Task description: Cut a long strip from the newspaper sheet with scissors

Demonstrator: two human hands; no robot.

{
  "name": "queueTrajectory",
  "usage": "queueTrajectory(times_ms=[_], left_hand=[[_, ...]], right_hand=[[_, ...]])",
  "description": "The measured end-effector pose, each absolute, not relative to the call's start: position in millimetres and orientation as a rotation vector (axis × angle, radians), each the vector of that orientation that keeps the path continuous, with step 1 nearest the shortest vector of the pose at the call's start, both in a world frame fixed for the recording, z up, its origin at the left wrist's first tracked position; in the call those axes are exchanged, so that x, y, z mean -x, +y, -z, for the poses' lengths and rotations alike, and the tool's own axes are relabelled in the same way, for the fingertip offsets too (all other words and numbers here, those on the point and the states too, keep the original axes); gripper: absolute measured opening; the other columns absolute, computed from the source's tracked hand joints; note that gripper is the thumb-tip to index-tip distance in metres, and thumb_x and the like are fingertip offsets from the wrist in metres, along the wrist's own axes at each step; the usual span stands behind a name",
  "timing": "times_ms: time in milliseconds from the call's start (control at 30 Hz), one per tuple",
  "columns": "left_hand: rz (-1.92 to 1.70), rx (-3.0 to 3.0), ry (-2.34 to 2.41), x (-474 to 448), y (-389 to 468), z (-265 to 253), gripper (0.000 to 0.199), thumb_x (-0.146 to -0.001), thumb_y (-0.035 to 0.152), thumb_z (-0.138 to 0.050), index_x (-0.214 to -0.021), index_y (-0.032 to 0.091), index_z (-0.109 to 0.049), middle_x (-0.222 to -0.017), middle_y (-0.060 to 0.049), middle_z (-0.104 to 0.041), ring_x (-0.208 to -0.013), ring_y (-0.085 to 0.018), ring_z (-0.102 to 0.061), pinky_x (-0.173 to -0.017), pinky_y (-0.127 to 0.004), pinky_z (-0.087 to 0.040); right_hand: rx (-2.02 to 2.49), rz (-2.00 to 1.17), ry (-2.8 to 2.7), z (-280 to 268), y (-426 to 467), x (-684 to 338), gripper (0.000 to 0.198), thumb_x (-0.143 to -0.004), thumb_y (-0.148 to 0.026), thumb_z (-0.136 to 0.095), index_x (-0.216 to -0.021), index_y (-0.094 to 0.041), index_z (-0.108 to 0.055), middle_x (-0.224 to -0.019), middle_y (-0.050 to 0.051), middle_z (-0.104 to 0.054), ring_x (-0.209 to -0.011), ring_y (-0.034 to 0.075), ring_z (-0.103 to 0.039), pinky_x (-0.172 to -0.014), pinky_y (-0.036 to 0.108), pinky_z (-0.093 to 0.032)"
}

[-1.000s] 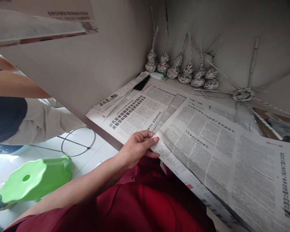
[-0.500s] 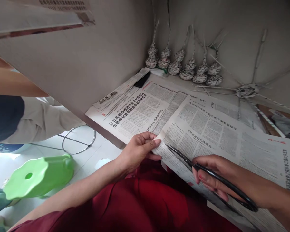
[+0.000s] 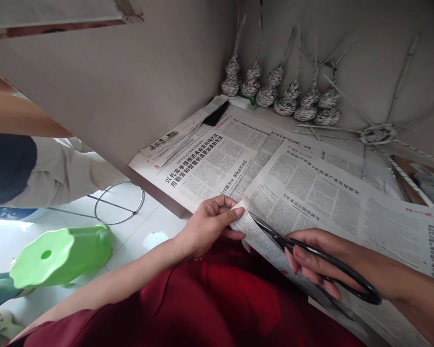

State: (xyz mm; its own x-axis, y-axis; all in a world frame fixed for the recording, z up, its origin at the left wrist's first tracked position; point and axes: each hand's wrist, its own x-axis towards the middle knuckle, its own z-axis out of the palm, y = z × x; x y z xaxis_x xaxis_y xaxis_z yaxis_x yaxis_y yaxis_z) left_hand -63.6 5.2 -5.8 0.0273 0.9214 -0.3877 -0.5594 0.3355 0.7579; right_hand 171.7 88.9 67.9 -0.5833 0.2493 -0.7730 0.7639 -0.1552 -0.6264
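Observation:
My left hand (image 3: 215, 221) pinches the near edge of a newspaper sheet (image 3: 304, 197) between thumb and fingers. In my right hand (image 3: 321, 255) is a pair of black-handled scissors (image 3: 336, 262). Their blades lie along the sheet's near edge, with the tips close to my left fingers. A strip of the paper hangs on the near side of the blades, over my dark red clothing. More newspaper (image 3: 202, 154) is spread beneath on the table.
Several gourd-shaped pieces woven from paper (image 3: 284, 99) line the back wall, beside a spoked paper weaving (image 3: 379, 133). A dark flat object (image 3: 216, 114) lies by the left partition (image 3: 148, 86). Below left are a green stool (image 3: 58, 255), a metal ring (image 3: 119, 205) and another person's arm (image 3: 25, 113).
The scissors' handles have come closer together and the right hand has shifted slightly left. The left hand keeps its pinch on the paper. The view has tilted a little.

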Motion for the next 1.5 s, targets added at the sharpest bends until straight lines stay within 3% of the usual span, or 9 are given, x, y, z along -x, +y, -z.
queueTrajectory(times_ms=[133, 467, 833, 1500], left_hand=[[-1.194, -0.437, 0.977, 61.4, 5.5, 2.6, 0.037, -0.073, 0.035, -0.087, -0.085, 0.012, -0.061, -0.073, -0.001, -0.065, -0.065, -0.01, -0.065, -0.061, -0.024, -0.064], [-1.242, -0.362, 0.94, 59.7, 4.2, -4.3, 0.035, -0.071, 0.031, -0.088, -0.079, 0.012, -0.06, -0.07, 0.002, -0.059, -0.062, -0.009, -0.059, -0.057, -0.027, -0.065], [-1.222, -0.339, 0.91, 58.5, 1.4, -10.1, 0.036, -0.071, 0.033, -0.088, -0.08, 0.013, -0.06, -0.07, 0.001, -0.061, -0.06, -0.01, -0.062, -0.055, -0.027, -0.064], [-1.251, -0.347, 0.924, 59.0, 1.7, -10.4, 0.039, -0.068, 0.036, -0.089, -0.08, 0.014, -0.06, -0.069, 0.001, -0.062, -0.06, -0.011, -0.063, -0.056, -0.027, -0.064]], right_hand=[[-1.167, 1.793, 1.789, -71.0, 86.2, -156.6, 0.063, -0.086, -0.08, -0.049, -0.086, -0.017, -0.055, -0.066, -0.005, -0.05, -0.047, 0.006, -0.046, -0.048, 0.021, -0.037], [-1.227, 1.91, 1.841, -55.1, 71.4, -153.3, 0.037, -0.093, -0.056, -0.06, -0.083, -0.022, -0.048, -0.07, -0.006, -0.047, -0.054, 0.009, -0.042, -0.05, 0.024, -0.037], [-1.157, 1.881, 1.864, -67.4, 68.7, -145.8, 0.032, -0.094, -0.047, -0.063, -0.082, -0.023, -0.046, -0.068, -0.007, -0.041, -0.06, 0.01, -0.039, -0.056, 0.024, -0.034], [-1.251, 1.842, 1.914, -63.6, 67.1, -141.2, 0.04, -0.09, -0.055, -0.066, -0.077, -0.022, -0.045, -0.063, -0.008, -0.041, -0.052, 0.008, -0.038, -0.048, 0.023, -0.031]])
